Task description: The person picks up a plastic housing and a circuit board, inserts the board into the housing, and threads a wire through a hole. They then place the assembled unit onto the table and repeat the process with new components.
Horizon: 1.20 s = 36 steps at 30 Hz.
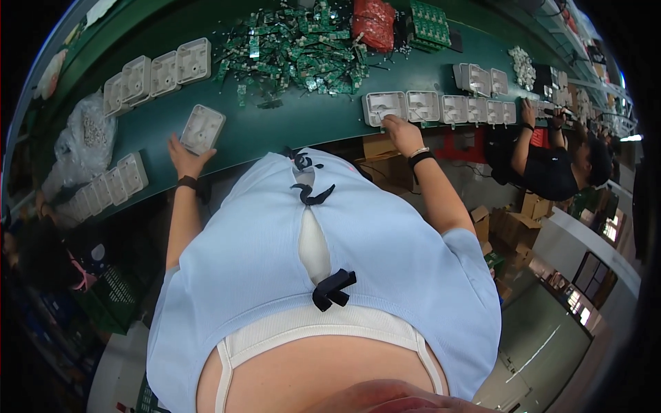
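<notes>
My left hand point(188, 158) is around the lower end of a white plastic housing point(204, 126), with fingers along its left side and the thumb at its lower right corner. This housing lies tilted on the green bench, its hollow inside facing up. My right hand point(405, 135) has its fingers at the near edge of another white housing point(375, 103), the leftmost of a row; the fingertips are partly hidden against it. A large heap of small green circuit boards point(289, 51) lies at the back between my hands.
More white housings point(193, 60) stand at the back left, and another row point(129, 172) at the near left. A clear bag point(89, 127) of small parts sits beside them. Behind are a red bag point(374, 24) and stacked green boards point(428, 27). A co-worker point(551, 162) works at the right.
</notes>
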Motion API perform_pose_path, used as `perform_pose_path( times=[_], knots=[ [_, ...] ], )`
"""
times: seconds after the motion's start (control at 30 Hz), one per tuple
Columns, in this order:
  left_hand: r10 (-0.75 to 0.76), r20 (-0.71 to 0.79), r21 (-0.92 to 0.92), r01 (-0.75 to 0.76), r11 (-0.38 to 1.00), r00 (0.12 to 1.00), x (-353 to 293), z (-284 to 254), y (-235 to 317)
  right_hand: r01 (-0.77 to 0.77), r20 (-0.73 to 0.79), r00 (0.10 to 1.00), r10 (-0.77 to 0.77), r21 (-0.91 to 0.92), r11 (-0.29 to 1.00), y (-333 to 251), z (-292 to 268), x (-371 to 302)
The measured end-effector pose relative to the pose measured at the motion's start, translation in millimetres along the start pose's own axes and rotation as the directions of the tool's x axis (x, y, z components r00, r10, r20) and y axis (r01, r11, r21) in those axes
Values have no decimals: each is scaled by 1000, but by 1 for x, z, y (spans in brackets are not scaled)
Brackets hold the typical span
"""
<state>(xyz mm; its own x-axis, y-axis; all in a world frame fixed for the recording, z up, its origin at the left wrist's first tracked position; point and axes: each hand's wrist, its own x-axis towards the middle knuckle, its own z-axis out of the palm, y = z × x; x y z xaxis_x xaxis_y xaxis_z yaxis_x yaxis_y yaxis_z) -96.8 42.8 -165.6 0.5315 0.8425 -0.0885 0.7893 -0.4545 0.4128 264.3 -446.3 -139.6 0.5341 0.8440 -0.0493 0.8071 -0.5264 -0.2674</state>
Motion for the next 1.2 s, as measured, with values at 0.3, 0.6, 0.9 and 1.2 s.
perform_pose_path(
  times=[0.3,0.6,0.9,1.2],
  knots=[
    [67,41,-249,-55,967,997,-3,24,-14,-64,-322,914,246,484,873,-58,-20,123],
    [37,29,-390,-22,921,999,-30,-3,5,-459,284,757,588,872,170,-35,-15,284],
    [42,-9,-556,-40,830,999,-37,-14,-6,-236,60,688,724,961,144,-64,-3,225],
    [209,2,-610,-164,775,978,-3,-34,56,-159,543,763,350,682,-714,-38,3,174]
  ],
)
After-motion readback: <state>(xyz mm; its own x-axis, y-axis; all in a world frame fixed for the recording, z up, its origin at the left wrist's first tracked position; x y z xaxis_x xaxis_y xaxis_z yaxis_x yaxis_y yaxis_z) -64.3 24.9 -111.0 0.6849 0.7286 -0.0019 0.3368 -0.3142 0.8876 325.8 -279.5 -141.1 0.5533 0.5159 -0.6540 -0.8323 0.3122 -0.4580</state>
